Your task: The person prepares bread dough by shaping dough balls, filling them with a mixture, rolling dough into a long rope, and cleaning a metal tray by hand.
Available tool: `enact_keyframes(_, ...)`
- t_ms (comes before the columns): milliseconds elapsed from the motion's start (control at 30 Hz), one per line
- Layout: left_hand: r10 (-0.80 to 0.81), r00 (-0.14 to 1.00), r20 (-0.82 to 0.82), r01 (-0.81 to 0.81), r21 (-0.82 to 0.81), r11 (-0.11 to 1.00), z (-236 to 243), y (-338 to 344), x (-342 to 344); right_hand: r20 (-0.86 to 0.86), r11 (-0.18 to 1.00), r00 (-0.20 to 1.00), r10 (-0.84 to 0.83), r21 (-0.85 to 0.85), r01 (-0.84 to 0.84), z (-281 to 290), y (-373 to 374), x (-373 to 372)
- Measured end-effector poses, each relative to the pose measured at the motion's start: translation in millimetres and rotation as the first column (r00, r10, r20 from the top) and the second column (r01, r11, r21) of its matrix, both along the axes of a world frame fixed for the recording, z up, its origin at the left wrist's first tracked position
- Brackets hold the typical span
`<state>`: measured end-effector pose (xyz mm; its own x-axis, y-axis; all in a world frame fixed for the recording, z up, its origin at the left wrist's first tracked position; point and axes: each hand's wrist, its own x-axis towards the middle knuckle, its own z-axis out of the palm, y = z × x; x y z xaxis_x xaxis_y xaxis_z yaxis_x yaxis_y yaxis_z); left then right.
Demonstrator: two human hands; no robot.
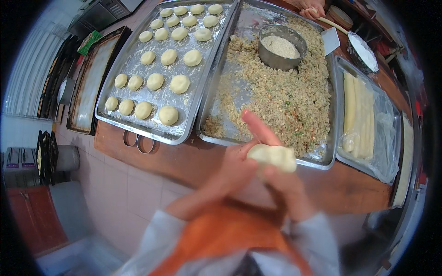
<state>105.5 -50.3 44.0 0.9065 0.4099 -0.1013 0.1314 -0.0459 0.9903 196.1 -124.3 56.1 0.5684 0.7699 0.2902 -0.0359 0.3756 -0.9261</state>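
Both my hands hold one pale lump of dough (pixel 272 156) just above the table's front edge. My left hand (pixel 241 163) cups it from the left, one finger sticking up toward the filling tray. My right hand (pixel 289 184) supports it from below and the right. Right behind them lies a steel tray (pixel 332 152) spread with crumbly minced filling (pixel 276 96). A steel bowl (pixel 282 46) of pale filling stands in that tray.
A steel tray (pixel 110 117) at left holds several round dough balls (pixel 168 115). Two metal ring cutters (pixel 138 141) lie at its front edge. A plastic-lined tray (pixel 391 156) at right holds long dough rolls (pixel 357 108). Another person's hand (pixel 308 7) works at the far side. Dark empty baking trays (pixel 90 83) lie far left.
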Motion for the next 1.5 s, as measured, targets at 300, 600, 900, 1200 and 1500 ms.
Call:
enact_keyframes(300,0.154,0.936,0.318,-0.161,-0.002,0.987,-16,-14,12,-0.128,0.963,0.984,0.126,0.255,-0.091,-26,2,16)
enact_keyframes(600,0.095,0.914,0.393,-0.213,0.267,0.940,-15,-11,10,-0.149,0.964,0.974,0.172,0.227,-0.135,-33,-4,20)
enact_keyframes(900,0.093,0.987,0.135,-0.112,0.141,0.984,-15,-7,0,-0.220,0.997,0.974,0.046,0.075,-0.031,-16,-5,3)
enact_keyframes(1200,0.179,0.952,0.249,-0.103,-0.290,0.952,-27,-8,-1,-0.288,0.999,0.957,-0.035,-0.021,0.030,-7,-2,-11)
enact_keyframes(1500,0.107,0.949,0.297,-0.149,0.125,0.981,-29,-6,-11,-0.489,0.999,0.871,-0.040,-0.047,0.019,-7,-4,-7)
